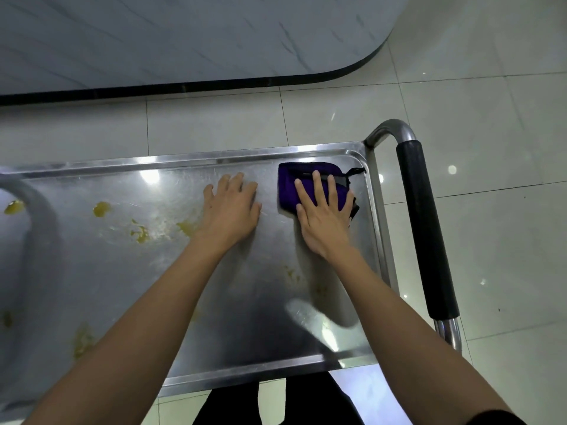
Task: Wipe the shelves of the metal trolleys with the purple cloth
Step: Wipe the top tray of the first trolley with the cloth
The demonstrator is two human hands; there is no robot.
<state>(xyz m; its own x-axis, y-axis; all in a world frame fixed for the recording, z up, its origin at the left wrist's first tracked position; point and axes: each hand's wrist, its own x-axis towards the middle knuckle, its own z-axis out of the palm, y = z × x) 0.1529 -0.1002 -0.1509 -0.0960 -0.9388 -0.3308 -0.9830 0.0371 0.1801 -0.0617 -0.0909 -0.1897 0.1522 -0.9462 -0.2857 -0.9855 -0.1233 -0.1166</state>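
So one cloth point(306, 185) under the flat right hand point(325, 216), left hand point(231, 210) flat on the one stained shelf point(153, 240), tiled floor point(491, 118) around

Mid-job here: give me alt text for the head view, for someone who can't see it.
The right hand presses a folded purple cloth flat near the far right corner of a steel trolley shelf. The left hand rests flat beside it, and yellow smears remain to the left.
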